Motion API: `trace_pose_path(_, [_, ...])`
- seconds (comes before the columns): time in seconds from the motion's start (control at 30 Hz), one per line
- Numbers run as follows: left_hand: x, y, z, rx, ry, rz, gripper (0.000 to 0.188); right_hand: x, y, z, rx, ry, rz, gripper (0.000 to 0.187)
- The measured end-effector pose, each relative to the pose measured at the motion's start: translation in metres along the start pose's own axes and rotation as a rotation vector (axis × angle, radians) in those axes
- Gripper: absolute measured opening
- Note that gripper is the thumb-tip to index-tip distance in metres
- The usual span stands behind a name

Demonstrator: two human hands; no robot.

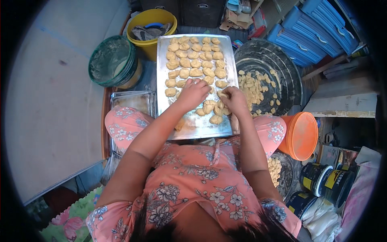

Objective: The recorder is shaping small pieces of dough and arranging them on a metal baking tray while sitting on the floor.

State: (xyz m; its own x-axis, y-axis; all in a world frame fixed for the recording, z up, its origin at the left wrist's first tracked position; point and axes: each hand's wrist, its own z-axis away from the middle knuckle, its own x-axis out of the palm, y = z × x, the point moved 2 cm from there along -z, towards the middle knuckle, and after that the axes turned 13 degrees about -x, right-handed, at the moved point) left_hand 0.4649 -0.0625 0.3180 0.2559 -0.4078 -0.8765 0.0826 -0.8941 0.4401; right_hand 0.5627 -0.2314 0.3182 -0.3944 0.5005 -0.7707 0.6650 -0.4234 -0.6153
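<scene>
Pale and smudged, a large panel (60, 92) walls off our left side, while blue drawers (300, 46) stand behind on the right. Between them we see a metal tray (197, 130) laid across folded legs (128, 124), probably because the lap brings it within reach of both hands. A wide black basin (284, 60) sits just beside its right edge, which likely makes its contents easy to reach. Our left hand (192, 96) curls low over the tray; we cannot tell whether its fingers grip anything. Our right hand (237, 101) makes a narrow pinch around a dough piece (221, 93) near the tray's right edge, a light hold that seems suited to something soft. The other dough pieces (196, 72) stand in rows, apparently to save space.

Counting down in size, we find one panel, at least three drawers, one tray and two basins, the second (288, 177) lower right. Buckets come in yellow (150, 46), green (107, 60) and orange (299, 137); we see three dark cans (311, 177). On the tray, the top five rows hold five pieces each; the hands hide some below, and the loose heap (209, 107) overlaps too much to count.
</scene>
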Motion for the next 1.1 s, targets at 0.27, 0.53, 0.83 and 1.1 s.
trace_pose_path(0.27, [0.004, 0.0, 0.002, 0.037, -0.078, -0.061, 0.018, 0.003, 0.008, -0.001, -0.073, 0.23, -0.114, 0.025])
trace_pose_path(0.53, [0.0, 0.022, 0.071, 0.03, -0.262, 0.02, 0.033, -0.006, -0.01, 0.055, -0.163, -0.053, 0.075, 0.031])
trace_pose_path(0.83, [-0.057, -0.027, 0.108, -0.33, -0.061, -0.017, 0.028, 0.014, -0.08, 0.021, -0.339, -0.187, 0.047, 0.024])
trace_pose_path(1.1, [-0.053, -0.059, 0.101, -0.504, 0.067, 0.067, 0.017, 0.07, -0.092, -0.009, -0.384, -0.064, -0.246, 0.014])
